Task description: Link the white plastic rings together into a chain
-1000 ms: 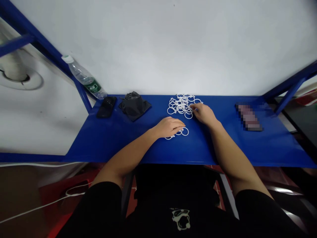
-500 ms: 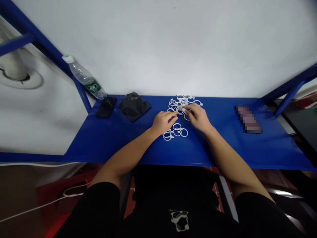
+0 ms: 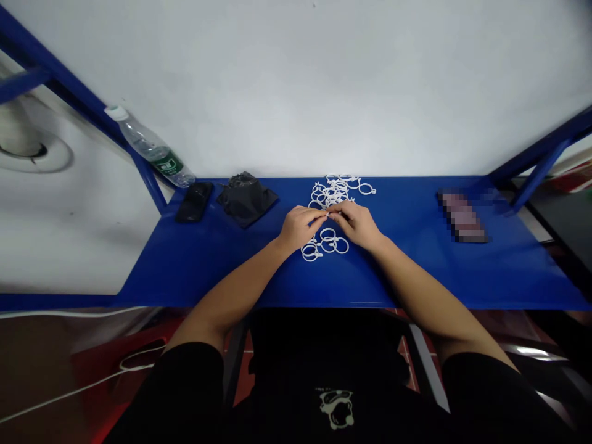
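My left hand (image 3: 298,228) and my right hand (image 3: 357,225) meet fingertip to fingertip above the blue table. Both are closed in a pinch on a white plastic ring (image 3: 327,214), of which only a small bit shows between the fingers. Just beyond my fingers lies a tangled pile of white plastic rings (image 3: 335,192), each with a small tab. Nearer to me, below my hands, a smaller group of the same rings (image 3: 341,246) rests flat and overlapping, partly hidden by my left hand.
The blue table (image 3: 398,277) stands against a white wall. Left of my hands are a black plastic bag (image 3: 247,198), a black phone (image 3: 195,202) and a leaning clear bottle (image 3: 152,148). A blurred-out oblong object (image 3: 462,216) lies to the right. Blue frame bars (image 3: 541,176) flank the table.
My right hand has drawn back from the ring pile toward my left hand, and their fingertips now meet. The camera view has shifted slightly.
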Available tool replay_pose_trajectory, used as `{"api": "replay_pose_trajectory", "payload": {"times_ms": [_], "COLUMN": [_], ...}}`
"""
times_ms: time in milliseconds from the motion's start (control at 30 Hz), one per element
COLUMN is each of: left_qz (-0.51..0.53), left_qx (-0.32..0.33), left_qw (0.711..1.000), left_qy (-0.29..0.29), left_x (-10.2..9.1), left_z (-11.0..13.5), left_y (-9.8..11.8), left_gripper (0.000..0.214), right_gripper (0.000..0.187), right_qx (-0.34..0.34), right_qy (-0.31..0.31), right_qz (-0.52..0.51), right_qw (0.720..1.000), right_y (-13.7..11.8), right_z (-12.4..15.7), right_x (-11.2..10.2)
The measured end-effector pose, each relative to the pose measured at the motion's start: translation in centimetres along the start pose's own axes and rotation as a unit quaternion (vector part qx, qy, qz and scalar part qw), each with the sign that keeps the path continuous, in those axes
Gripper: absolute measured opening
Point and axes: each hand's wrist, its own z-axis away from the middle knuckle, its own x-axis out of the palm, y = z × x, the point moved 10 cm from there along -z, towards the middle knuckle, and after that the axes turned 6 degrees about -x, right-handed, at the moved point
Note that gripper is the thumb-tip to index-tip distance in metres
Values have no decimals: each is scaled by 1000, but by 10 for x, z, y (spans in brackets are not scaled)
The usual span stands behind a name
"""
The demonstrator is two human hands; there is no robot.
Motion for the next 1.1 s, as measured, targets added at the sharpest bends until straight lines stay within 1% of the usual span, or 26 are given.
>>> {"api": "replay_pose_trajectory", "payload": {"times_ms": [100, 233, 300, 367, 400, 467, 533, 600, 700, 800, 867, 933, 1000, 1067, 1100], "left_qz": [-6, -22, -19, -5, 6, 29, 47, 55, 59, 59, 55, 53, 49, 35, 25], "left_qx": [0, -7, -13, -6, 5, 35, 59, 63, 53, 45, 42, 38, 33, 23, 18], "left_qw": [1000, 999, 998, 997, 995, 990, 982, 977, 972, 964, 961, 962, 967, 972, 974], "left_qy": [-7, -41, -58, -79, -95, -133, -171, -195, -223, -256, -269, -266, -250, -231, -223], "left_x": [0, 4, 8, 13, 16, 25, 32, 37, 42, 47, 49, 48, 45, 42, 41], "left_z": [-1, -3, -3, -3, -2, 1, 5, 8, 11, 14, 14, 13, 11, 9, 8], "left_y": [-1, -2, -1, 3, 7, 17, 24, 27, 27, 28, 29, 30, 29, 25, 22], "left_gripper": [12, 14, 15, 15, 15, 14, 13, 12, 12, 13, 14, 14, 14, 14, 15], "right_gripper": [22, 24, 24, 26, 27, 27, 25, 29, 41, 52, 53, 48, 40, 34, 32], "right_qx": [21, 38, 35, 37, 44, 78, 116, 159, 225, 263, 278, 289, 299, 302, 299], "right_qy": [-4, -8, -20, -26, -21, 21, 44, 42, 32, 11, -15, -40, -51, -37, -19], "right_qz": [-20, -49, -50, -35, -19, 35, 102, 166, 229, 257, 265, 271, 277, 272, 258], "right_qw": [1000, 998, 998, 998, 999, 996, 987, 972, 947, 930, 923, 917, 912, 913, 919], "right_y": [2, 6, 8, 14, 20, 40, 63, 88, 123, 145, 152, 154, 152, 146, 141], "right_z": [1, 3, 2, 1, 1, 2, 7, 14, 29, 40, 43, 43, 42, 38, 35], "right_x": [6, 10, 8, 0, -8, -32, -53, -67, -78, -76, -70, -65, -64, -65, -66]}}
